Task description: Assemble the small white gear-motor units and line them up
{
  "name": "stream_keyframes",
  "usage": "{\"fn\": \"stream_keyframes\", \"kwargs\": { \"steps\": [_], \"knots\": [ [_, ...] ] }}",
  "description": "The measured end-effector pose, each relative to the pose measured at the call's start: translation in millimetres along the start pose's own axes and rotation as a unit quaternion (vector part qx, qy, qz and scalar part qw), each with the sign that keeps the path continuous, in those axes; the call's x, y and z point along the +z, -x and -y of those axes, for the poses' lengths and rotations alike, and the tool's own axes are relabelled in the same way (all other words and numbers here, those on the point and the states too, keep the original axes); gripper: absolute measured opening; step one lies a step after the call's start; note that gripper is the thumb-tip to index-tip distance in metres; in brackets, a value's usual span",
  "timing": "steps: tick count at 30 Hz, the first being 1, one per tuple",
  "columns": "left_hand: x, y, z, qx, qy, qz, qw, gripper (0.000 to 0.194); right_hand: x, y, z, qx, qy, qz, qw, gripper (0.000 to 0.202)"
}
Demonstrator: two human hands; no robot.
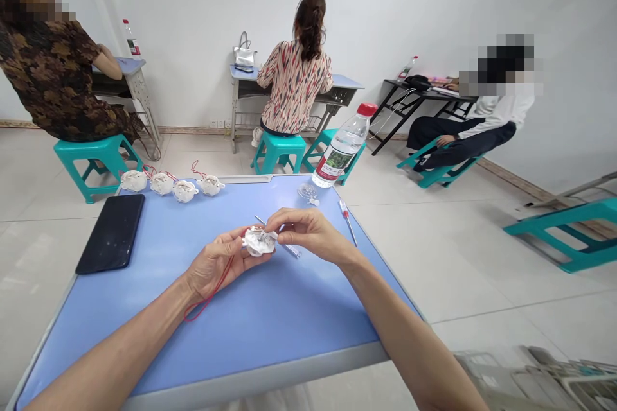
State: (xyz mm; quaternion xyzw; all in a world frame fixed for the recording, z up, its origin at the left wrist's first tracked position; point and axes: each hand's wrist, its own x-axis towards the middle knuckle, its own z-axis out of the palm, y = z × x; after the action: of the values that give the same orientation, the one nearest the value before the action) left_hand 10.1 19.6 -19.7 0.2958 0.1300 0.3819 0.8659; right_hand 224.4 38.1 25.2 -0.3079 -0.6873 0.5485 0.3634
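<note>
My left hand (219, 260) is closed around a small white round device (259, 243), held just above the blue desk. Its upper side shows uneven grey and dark spots, and a red cord (216, 289) hangs from it past my wrist. From the right, my right hand (308, 231) reaches over the device, thumb and forefinger pinched at its edge. Whatever is between those fingertips is too small to make out. Under my hands lies a thin screwdriver (293, 251) with a clear handle, partly hidden. Another screwdriver (348, 221), red and clear, lies at the desk's right edge.
Several similar white devices (185, 191) with red cords line the far left edge of the desk (193, 347). A black phone (110, 234) lies left. A water bottle (340, 151) stands far right beside a small clear dish (307, 191). People sit at other desks beyond.
</note>
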Motion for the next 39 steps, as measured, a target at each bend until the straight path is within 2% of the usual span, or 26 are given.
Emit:
{"fn": "stream_keyframes", "kwargs": {
  "steps": [14, 39],
  "knots": [
    [2.3, 0.3, 0.1, -0.001, -0.009, -0.002, 1.0, 0.037, 0.1, -0.7, -3.8, -0.007, 0.038, 0.016, 0.999, 0.024],
    [2.7, 1.4, 0.3, -0.003, -0.026, -0.008, 1.0, 0.038, 0.4, -1.6, -7.7, 0.011, -0.023, 0.034, 0.999, 0.02]
  ]
}}
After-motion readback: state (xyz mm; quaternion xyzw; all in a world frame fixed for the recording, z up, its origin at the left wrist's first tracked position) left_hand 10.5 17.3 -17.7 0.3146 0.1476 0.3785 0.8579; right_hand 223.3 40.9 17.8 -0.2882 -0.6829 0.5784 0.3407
